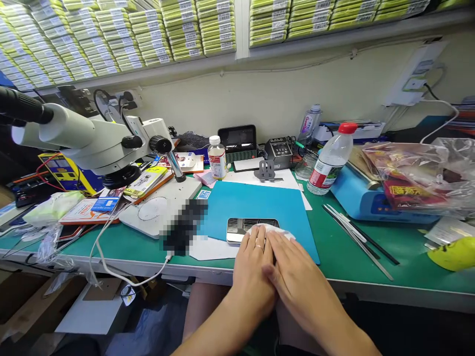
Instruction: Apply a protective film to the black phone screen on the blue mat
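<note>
A smartphone (234, 231) with a silver edge and a dark, reflective face lies on a blue mat (260, 198). My left hand (256, 269) rests over its near part, fingers stretched out flat, with a ring on one finger. Beside it and partly overlapping, my right hand (297, 269) also lies flat, its thumb across the left hand. A white wipe or cloth (285, 233) shows under the fingertips, pressed against the phone. The phone's right and near portions are hidden by the hands and the wipe.
A microscope (85, 138) stands left, a pixelated dark patch near its base. A red-capped bottle (328, 163), metal tools (358, 237) and a blue machine (356, 193) are right. A white-capped bottle (217, 158) stands behind the mat. A white cable (129, 283) hangs over the edge.
</note>
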`<state>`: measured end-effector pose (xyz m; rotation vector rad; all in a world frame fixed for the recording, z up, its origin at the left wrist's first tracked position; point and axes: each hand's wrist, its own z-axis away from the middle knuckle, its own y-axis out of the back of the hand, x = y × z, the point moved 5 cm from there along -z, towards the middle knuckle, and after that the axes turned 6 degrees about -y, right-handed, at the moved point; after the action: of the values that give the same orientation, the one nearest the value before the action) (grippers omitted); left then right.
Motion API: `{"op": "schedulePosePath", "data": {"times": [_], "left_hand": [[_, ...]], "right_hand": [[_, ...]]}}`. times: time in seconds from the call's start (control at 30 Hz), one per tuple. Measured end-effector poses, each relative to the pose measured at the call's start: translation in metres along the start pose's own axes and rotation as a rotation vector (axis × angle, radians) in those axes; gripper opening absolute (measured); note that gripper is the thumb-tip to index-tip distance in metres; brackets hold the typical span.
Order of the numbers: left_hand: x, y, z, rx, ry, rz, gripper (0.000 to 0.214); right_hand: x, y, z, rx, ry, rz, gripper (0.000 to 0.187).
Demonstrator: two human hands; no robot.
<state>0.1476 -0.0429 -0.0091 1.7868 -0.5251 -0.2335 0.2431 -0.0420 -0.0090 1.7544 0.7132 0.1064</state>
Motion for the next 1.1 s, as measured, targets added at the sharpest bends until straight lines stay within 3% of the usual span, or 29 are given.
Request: {"op": "schedulePosePath", "data": {"times": [0.23,0.43,0.6,0.83,1.1], "left_hand": [[-0.015,0.004,-0.009,-0.099,0.037,-0.012,0.054],[-0.022,0.012,0.018,-0.031,0.069,-0.046,0.052],[-0.033,0.015,0.01,-0.031,0.09,-0.072,0.052],[-0.03,-0.01,0.022,0.029,0.127,-0.094,0.058],[-0.033,-0.012,0.008,0.072,0.106,-0.089,0.059]], "right_hand": [[-0.005,-0.005,-0.023,-0.07,-0.059,-0.029,0.068],[-0.03,-0.007,-0.014,-0.018,0.009,-0.034,0.07],[-0.029,-0.011,-0.034,-0.004,0.017,-0.046,0.066],[-0.027,-0.02,-0.016,0.095,0.147,0.042,0.061],[-0.023,-0.015,-0.034,0.044,0.07,0.039,0.056]]}}
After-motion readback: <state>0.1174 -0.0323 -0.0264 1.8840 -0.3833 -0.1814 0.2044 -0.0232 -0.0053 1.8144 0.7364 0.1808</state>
